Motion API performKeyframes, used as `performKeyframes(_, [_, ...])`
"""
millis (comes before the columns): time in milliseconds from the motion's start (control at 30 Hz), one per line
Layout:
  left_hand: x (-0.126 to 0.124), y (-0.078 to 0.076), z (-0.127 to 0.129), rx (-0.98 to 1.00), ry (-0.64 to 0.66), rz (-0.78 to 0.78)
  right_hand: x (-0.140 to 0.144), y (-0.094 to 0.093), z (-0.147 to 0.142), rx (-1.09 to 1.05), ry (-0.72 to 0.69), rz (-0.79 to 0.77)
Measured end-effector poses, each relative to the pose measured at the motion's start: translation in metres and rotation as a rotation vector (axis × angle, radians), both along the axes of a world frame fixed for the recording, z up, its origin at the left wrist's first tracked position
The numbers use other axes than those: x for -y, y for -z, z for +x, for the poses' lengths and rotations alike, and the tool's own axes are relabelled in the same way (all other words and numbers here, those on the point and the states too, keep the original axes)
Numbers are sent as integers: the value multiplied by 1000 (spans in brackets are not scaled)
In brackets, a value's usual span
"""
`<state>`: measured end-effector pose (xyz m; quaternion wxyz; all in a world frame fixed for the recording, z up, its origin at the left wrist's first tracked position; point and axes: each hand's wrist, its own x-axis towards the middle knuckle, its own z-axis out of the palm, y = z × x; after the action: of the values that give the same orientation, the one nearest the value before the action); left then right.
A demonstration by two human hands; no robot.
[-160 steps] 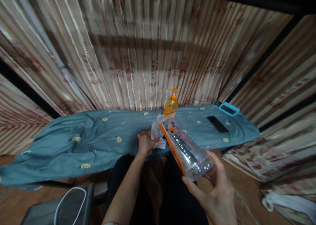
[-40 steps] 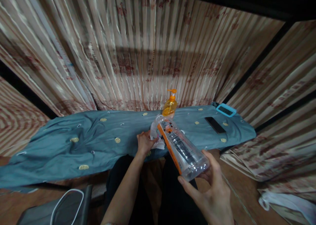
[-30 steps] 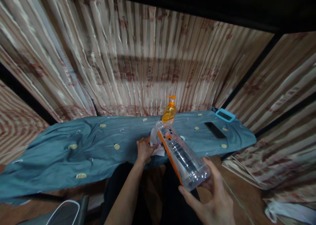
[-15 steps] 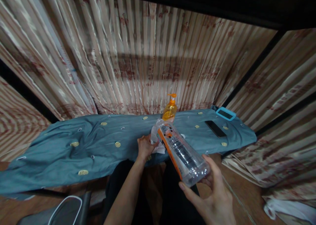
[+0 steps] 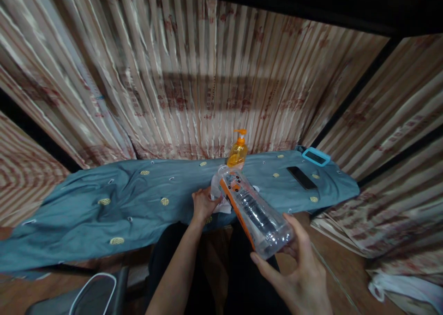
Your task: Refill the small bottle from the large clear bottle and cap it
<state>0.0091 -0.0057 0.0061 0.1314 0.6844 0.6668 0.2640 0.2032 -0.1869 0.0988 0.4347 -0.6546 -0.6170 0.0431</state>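
Note:
My right hand [image 5: 297, 269] grips a clear plastic bottle [image 5: 258, 213] near its base, thumb and fingers on opposite sides. An orange label strip runs along the bottle, and no liquid can be made out inside. It lies tilted, base towards me and neck up to the left. At the neck end, my left hand [image 5: 202, 204] is closed on a clear, rounded plastic piece [image 5: 216, 187], its exact kind unclear. Below that piece shows something whitish [image 5: 224, 206], partly hidden. Just behind the bottle's neck stands a yellow pump bottle [image 5: 237, 153] with an orange pump head.
A blue-green cloth with pineapple prints [image 5: 138, 190] covers the table. A dark phone [image 5: 301, 178] and a light-blue framed object [image 5: 316, 157] lie on the right. Striped curtains [image 5: 194, 75] and dark poles surround it. A grey seat-like object [image 5: 93, 296] is at lower left.
The view has shifted very slightly. Both hands and the bottle keep nearly the same pose.

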Motion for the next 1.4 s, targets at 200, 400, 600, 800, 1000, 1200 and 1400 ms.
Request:
performKeyframes(200, [0,1,0,8,8,15,0,-3,-2,-38,48,-43])
performKeyframes(400, [1,0,0,7,10,10,-1,-2,2,24,7,0])
performKeyframes(600, [1,-1,0,13,7,18,0,-2,2,38,5,-9])
performKeyframes(800, [1,2,0,8,6,31,-1,-1,2,49,7,8])
performKeyframes(1000, [1,0,0,13,7,14,-1,1,4,83,-7,36])
performKeyframes(1200, [0,-1,0,14,3,17,-3,0,4,101,-5,35])
performKeyframes(1400, [0,1,-1,31,6,30,-3,-1,3,90,3,17])
